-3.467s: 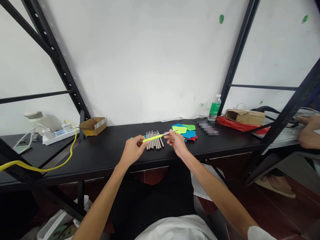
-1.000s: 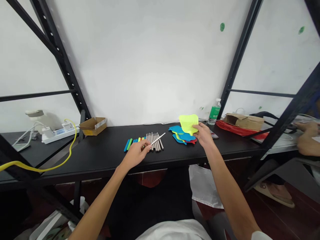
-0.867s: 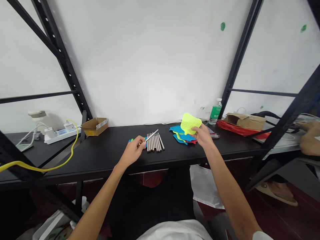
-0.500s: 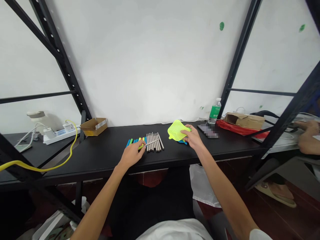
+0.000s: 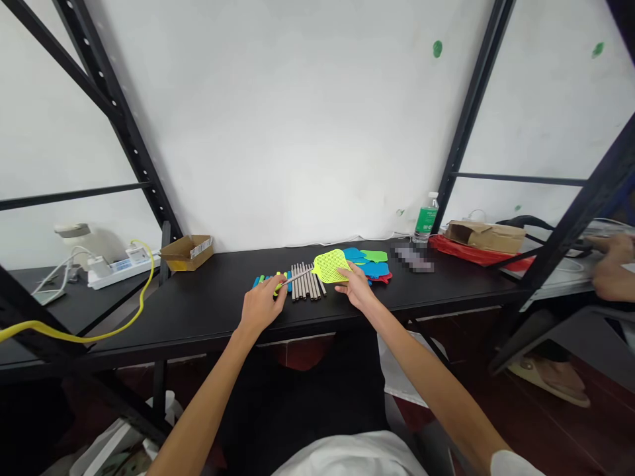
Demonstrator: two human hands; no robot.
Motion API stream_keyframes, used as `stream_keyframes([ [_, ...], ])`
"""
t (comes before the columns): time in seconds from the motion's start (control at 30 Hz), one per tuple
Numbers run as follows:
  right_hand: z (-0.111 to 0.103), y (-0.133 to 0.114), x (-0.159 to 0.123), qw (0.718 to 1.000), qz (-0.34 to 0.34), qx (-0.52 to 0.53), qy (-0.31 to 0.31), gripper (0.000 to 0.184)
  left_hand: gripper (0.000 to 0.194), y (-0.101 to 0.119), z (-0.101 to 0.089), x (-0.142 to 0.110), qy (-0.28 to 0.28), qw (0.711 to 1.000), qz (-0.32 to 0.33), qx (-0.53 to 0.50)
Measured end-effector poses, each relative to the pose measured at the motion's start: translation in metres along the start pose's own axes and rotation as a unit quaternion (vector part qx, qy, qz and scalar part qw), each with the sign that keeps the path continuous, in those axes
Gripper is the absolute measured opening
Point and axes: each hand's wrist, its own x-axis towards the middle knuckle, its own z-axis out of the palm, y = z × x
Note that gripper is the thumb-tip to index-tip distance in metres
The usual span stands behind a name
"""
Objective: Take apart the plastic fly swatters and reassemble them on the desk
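Observation:
My left hand (image 5: 264, 299) is closed on the yellow-green handle end of a thin metal rod (image 5: 299, 275), which slants up to the right. In my right hand (image 5: 356, 287) is a yellow-green perforated fly swatter head (image 5: 329, 266), pinched at its right side. The rod's tip meets the narrow neck of the head; whether it is inside the neck I cannot tell. Below the rod lies a row of grey rods (image 5: 308, 288), and several coloured handles (image 5: 262, 280) lie partly behind my left hand. Blue, green and red swatter heads (image 5: 375, 269) are piled beyond my right hand.
A small open cardboard box (image 5: 187, 254) stands left on the black table (image 5: 198, 304). At the right are a water bottle (image 5: 426, 218), a pixelated flat object (image 5: 414, 257) and a red bag (image 5: 476, 256) under cardboard. Another person's arm (image 5: 612, 268) shows far right.
My right hand has moved left with the yellow-green swatter head, bringing its neck to the rod's tip. The coloured pile of heads behind it has come into view. My left hand has barely moved.

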Motion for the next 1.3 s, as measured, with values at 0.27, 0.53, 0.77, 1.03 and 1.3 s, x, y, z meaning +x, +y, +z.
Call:
stream_keyframes([
  [0.27,-0.0002,0.0004,0.0006,0.999,0.007,0.017,0.045,0.022,0.028,0.0001,0.0016,-0.0009,0.002,1.000,0.008,-0.013],
  [0.53,0.0008,0.0020,-0.0016,0.999,0.003,0.005,0.045,0.025,0.030,0.0021,-0.0005,-0.0011,-0.012,1.000,0.004,-0.014],
  [0.77,0.0007,0.0027,-0.0023,0.998,-0.010,-0.017,0.052,0.028,0.031,0.0022,-0.0010,-0.0009,-0.027,0.999,-0.005,-0.022],
  [1.03,0.0003,0.0037,-0.0041,0.999,-0.023,-0.017,0.045,0.034,0.031,0.0019,-0.0014,-0.0010,-0.022,0.999,-0.002,-0.024],
  [1.3,0.0014,0.0029,-0.0054,0.998,-0.039,-0.018,0.042,0.035,0.032,0.0002,0.0009,-0.0022,-0.011,1.000,-0.011,-0.010],
])
